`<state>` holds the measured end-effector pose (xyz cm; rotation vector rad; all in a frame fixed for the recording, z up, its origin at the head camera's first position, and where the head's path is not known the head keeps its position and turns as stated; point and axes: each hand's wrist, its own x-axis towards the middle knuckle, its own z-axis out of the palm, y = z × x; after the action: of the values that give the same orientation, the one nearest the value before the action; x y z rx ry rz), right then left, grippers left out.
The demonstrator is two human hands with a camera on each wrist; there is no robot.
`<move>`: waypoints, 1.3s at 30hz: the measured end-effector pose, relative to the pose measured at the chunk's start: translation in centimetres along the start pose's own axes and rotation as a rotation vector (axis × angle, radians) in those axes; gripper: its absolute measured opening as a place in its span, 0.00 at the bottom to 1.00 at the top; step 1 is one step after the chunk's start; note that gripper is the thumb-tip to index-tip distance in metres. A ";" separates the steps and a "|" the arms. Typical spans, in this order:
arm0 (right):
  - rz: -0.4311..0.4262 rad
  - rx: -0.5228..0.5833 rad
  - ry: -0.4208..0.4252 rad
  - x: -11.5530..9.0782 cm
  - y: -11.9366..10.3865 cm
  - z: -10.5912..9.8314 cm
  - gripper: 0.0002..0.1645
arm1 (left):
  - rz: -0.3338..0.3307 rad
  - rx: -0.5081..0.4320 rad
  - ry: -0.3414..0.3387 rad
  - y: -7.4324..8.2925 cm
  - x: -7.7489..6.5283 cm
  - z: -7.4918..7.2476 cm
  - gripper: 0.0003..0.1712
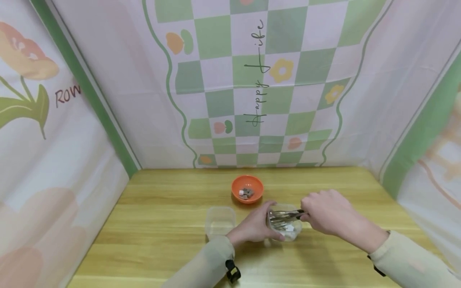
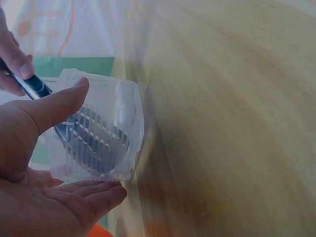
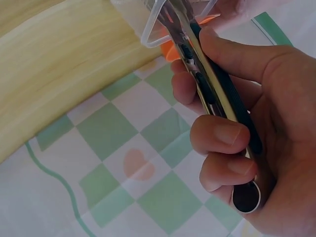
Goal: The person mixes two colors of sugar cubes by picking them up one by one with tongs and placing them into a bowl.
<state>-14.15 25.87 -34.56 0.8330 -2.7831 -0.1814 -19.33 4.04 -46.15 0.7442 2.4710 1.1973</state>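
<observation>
My left hand (image 1: 253, 225) holds a clear plastic container (image 1: 297, 231) from its left side, thumb and fingers spread around its walls. In my right hand (image 1: 325, 212) is a pair of metal tongs (image 3: 212, 84) with dark grips, the fingers curled round the handles. The slotted heads of the tongs (image 2: 94, 136) reach inside the container, showing through its wall. A small white piece (image 1: 289, 227) lies in the container, beside the tongs' heads. What the tongs' heads hold, I cannot tell.
Behind the container stands an orange bowl (image 1: 235, 185) with several small grey-brown cubes (image 1: 248, 193) and a white one. A second clear plastic container (image 1: 220, 216) sits left of my left hand. Printed cloth (image 1: 248, 100) hangs behind the wooden table (image 1: 144, 224) and on both sides.
</observation>
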 end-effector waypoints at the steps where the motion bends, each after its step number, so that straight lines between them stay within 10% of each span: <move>1: -0.009 -0.003 0.001 0.1 0.0 0.0 0.23 | -0.001 0.001 0.001 0.0 0.0 0.0 0.61; 24: -0.086 -0.034 -0.024 0.2 0.7 0.1 0.23 | -0.013 -0.007 -0.007 0.2 -0.1 -0.1 0.61; 39: 0.047 0.064 -0.072 -2.1 0.8 0.1 0.24 | -0.014 0.008 -0.001 0.2 -0.3 -0.1 0.61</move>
<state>-12.92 27.74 -34.90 0.7901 -2.8868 -0.1171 -19.09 3.92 -45.90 0.7291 2.4774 1.1820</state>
